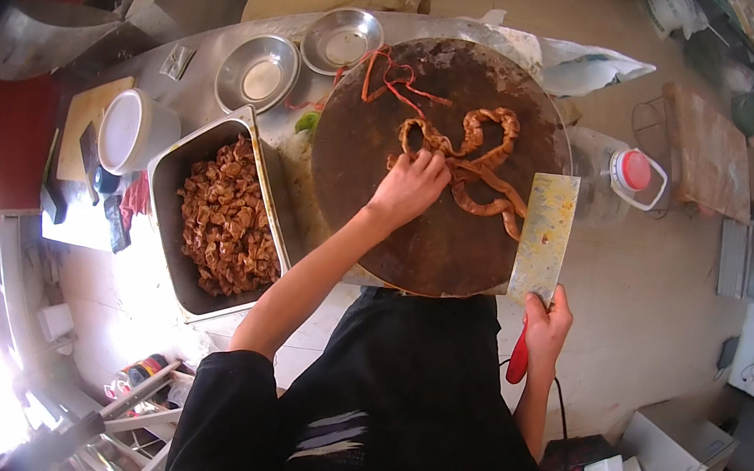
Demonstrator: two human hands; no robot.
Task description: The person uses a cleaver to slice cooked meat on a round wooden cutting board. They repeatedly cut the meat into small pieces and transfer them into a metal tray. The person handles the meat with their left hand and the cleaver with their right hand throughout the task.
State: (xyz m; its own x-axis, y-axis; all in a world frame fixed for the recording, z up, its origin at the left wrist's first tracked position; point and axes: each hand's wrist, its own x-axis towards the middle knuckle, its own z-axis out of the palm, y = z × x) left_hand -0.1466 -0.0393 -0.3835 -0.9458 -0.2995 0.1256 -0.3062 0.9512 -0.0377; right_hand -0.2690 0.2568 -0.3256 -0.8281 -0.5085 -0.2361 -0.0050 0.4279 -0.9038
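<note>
On a round, dark, stained chopping board (369, 224) lies a long coiled strand of brown meat (493, 206), with thin red strings (403, 89) at its upper left. My left hand (411, 186) has its fingers bent onto the meat near the board's middle. In my right hand (542, 330) is a cleaver (544, 230) with a red handle, its broad stained blade over the board's right edge. Left of the board, a deep metal tray (162, 198) holds several brown chopped pieces (228, 219).
Two metal bowls (252, 87) sit at the back left, beside a white tub (119, 130) and a wooden board with a knife (89, 124). A clear jug with a red cap (636, 170) stands right of the board; a green item (306, 120) lies at its left edge.
</note>
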